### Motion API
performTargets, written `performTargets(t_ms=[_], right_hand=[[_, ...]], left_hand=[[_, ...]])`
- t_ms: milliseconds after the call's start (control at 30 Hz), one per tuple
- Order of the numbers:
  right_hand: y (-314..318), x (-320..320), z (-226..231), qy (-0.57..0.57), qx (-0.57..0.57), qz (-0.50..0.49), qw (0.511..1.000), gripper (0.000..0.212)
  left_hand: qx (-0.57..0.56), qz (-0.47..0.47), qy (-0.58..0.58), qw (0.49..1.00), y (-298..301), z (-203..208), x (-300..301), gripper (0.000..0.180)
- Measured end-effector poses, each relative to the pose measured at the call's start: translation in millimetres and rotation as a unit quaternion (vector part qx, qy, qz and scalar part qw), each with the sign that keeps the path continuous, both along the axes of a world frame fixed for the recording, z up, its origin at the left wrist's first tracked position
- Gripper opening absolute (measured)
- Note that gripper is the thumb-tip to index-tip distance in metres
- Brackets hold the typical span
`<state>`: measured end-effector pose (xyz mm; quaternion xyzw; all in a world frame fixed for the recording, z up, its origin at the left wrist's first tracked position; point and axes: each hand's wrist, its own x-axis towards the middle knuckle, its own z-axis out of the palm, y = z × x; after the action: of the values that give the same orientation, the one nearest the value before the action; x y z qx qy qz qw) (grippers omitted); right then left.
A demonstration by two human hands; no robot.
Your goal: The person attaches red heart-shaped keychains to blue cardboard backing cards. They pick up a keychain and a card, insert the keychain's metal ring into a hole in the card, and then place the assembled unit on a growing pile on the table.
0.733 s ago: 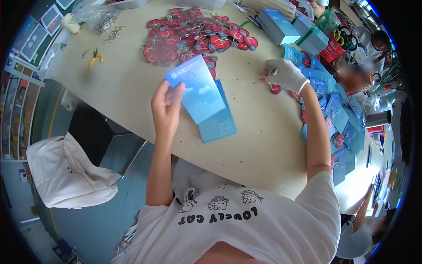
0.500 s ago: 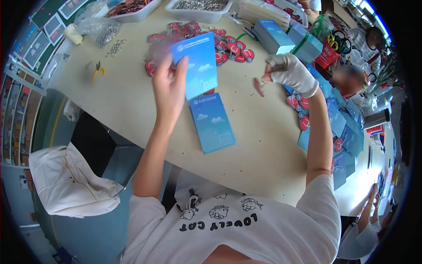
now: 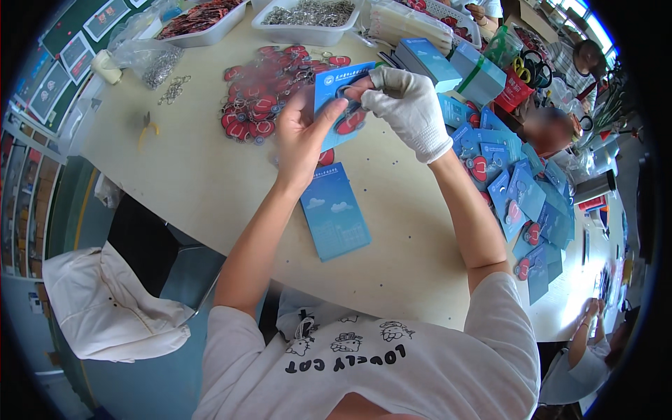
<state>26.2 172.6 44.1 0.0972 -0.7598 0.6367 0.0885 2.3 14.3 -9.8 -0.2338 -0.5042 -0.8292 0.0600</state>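
My bare left hand [image 3: 306, 129] grips a blue card [image 3: 332, 85] printed with clouds, raised above the table. Against the card's face hangs a red keychain [image 3: 350, 122]; my right hand [image 3: 409, 105], in a white glove with bare fingertips, pinches its metal ring at the upper part of the card. Just below on the table lies a neat stack of the same blue cards [image 3: 336, 217]. Beyond my left hand spreads a pile of red keychains [image 3: 262, 98]. To the right of my right arm is a loose heap of blue cards with red keychains on them [image 3: 521, 189].
White trays of metal rings [image 3: 306, 31] and red pieces [image 3: 210, 31] stand at the far edge. Yellow-handled pliers [image 3: 147, 129] lie left, near a bag of metal parts [image 3: 157, 63]. Bundled card stacks [image 3: 423, 59] sit far right. Other people are at tables on the right.
My right hand has moved left, bringing the dangling red keychain onto the card. The card in my left hand has shifted right and a little lower.
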Motion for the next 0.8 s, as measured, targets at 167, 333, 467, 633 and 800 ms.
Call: performTargets(t_ms=[167, 333, 467, 633, 800], right_hand=[[-1.3, -2.2, -6.1, 0.055, 0.052, -0.014, 0.997, 0.019], [3.2, -12.9, -17.0, 0.096, 0.011, -0.056, 0.994, 0.031], [-14.1, 3.1, -0.5, -0.011, -0.088, 0.008, 0.996, 0.031], [-15.9, 8.6, 2.4, -0.004, -0.075, 0.014, 0.997, 0.028], [-17.1, 8.6, 4.0, -0.008, -0.104, 0.045, 0.994, 0.026]], left_hand=[[0.015, 0.001, -0.006, 1.0, -2.5, 2.4, 1.8, 0.019], [0.024, -0.012, -0.032, 0.999, -3.9, 3.4, 3.8, 0.018], [0.047, -0.002, -0.033, 0.998, -5.6, 5.8, 4.3, 0.02], [0.038, 0.014, -0.015, 0.999, -6.4, 10.3, 6.7, 0.02], [0.066, 0.009, -0.031, 0.997, -4.2, 11.6, 10.4, 0.02]])
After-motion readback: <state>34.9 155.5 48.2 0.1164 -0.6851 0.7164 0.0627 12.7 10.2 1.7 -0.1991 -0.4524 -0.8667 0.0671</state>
